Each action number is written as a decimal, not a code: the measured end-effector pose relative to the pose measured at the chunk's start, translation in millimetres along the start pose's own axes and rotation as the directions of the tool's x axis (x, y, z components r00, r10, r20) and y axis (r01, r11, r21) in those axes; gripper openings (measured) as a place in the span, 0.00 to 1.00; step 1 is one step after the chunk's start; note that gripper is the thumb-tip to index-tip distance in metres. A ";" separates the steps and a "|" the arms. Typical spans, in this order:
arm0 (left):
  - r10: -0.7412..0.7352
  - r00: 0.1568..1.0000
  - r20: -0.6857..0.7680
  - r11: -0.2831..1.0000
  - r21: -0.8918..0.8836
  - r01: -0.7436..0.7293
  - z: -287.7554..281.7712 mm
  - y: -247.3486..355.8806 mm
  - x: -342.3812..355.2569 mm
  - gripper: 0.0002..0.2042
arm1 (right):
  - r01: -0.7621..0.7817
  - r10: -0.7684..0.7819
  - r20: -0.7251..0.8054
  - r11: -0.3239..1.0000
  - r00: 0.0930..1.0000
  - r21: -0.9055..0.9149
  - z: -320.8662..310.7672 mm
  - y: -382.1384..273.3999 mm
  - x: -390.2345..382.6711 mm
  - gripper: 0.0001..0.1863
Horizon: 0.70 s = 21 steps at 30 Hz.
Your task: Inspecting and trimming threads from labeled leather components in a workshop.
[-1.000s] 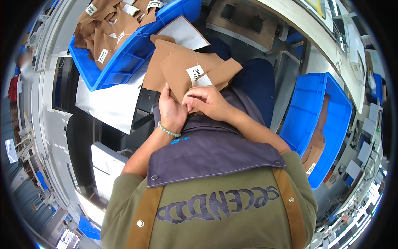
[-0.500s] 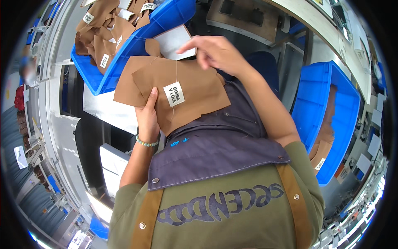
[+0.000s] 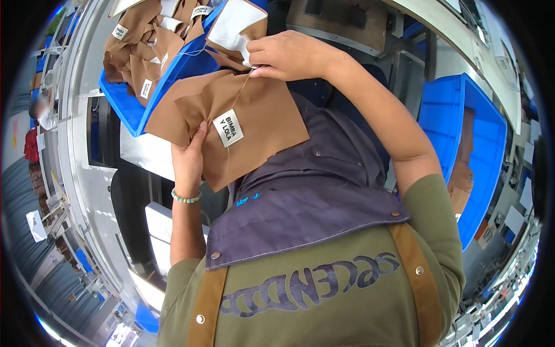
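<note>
My left hand [image 3: 189, 159] grips the left edge of a brown fabric panel [image 3: 269, 124], thumb on top and fingers hidden beneath. A white label [image 3: 228, 128] with dark lettering sits on the panel. From it a loose thread [image 3: 239, 91] runs up to my right hand [image 3: 292, 55], whose thumb and forefinger are pinched together on it. Just beyond these fingertips, a brown piece with a white backing [image 3: 234, 26] lies raised against the blue bin's edge. A thread tail [image 3: 228, 159] also hangs below the label.
At the upper left, a blue bin [image 3: 141, 118] is heaped with labelled brown pieces [image 3: 139, 63]. Another blue bin [image 3: 483, 133], holding a few brown pieces [image 3: 462, 168], stands at the right. A brown-topped metal unit [image 3: 341, 26] is at the far side.
My right hand has closed from spread fingers to a pinch on the thread, pulling it taut. My left hand and the panel have shifted left. The white-backed piece has moved up and folded partly over.
</note>
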<state>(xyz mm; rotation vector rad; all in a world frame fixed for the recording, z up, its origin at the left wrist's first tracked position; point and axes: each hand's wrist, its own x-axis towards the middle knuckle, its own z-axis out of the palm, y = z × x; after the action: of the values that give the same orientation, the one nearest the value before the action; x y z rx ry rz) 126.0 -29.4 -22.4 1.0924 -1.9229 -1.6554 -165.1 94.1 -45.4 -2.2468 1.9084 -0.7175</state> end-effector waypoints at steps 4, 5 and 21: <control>0.025 0.999 0.038 0.995 0.092 -0.029 5.0 7.1 0.6 0.13 | 0.040 -0.049 -0.054 0.985 0.997 -0.168 -8.6 4.7 -2.5 0.14; 0.028 0.999 0.037 0.995 0.092 -0.031 6.7 9.8 -0.9 0.13 | 0.041 -0.051 -0.055 0.985 0.997 -0.170 -8.5 5.6 -2.4 0.14; 0.067 0.998 0.014 0.984 0.163 -0.069 3.5 8.9 -5.8 0.15 | -0.109 0.022 -0.278 0.948 0.960 -0.299 20.8 15.3 -8.0 0.13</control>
<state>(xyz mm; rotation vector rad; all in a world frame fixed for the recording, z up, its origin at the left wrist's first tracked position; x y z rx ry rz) 124.4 -22.7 -13.6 1.0678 -2.1076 -1.4907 -171.0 94.0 -71.8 -2.3467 2.3651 -0.8008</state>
